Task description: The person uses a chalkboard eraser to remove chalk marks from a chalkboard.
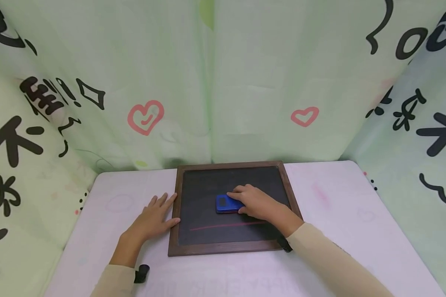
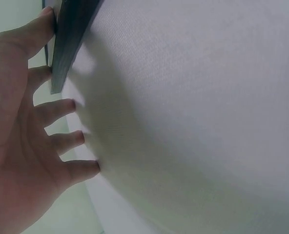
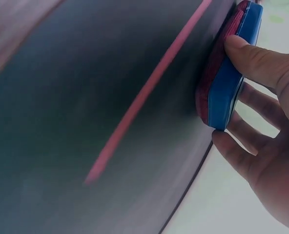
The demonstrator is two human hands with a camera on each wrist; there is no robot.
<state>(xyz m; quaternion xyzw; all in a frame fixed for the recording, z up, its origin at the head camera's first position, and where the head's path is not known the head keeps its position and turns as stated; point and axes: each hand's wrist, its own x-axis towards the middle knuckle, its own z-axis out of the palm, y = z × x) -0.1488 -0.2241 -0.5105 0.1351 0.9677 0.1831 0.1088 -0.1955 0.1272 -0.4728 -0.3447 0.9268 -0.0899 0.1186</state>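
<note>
A blackboard [image 1: 204, 181] in a brown wooden frame lies on the white table. Across its lower part runs a single red line [image 1: 223, 226], also large in the right wrist view. My right hand [image 1: 258, 202] grips a blue board eraser [image 3: 221, 95] between thumb and fingers, its dark red felt side against the board above the line. At the board's left edge, my left hand [image 1: 152, 218] lies with fingers spread. Its thumb and index finger touch the wooden frame [image 2: 69, 48], while the other fingertips rest on the tabletop.
The white table [image 1: 338, 198] extends on both sides of the board and in front of it. Pale green curtains [image 1: 245, 82] with black lettering and pink hearts hang behind and along both sides. A black strap piece [image 1: 142, 273] shows at the left wrist.
</note>
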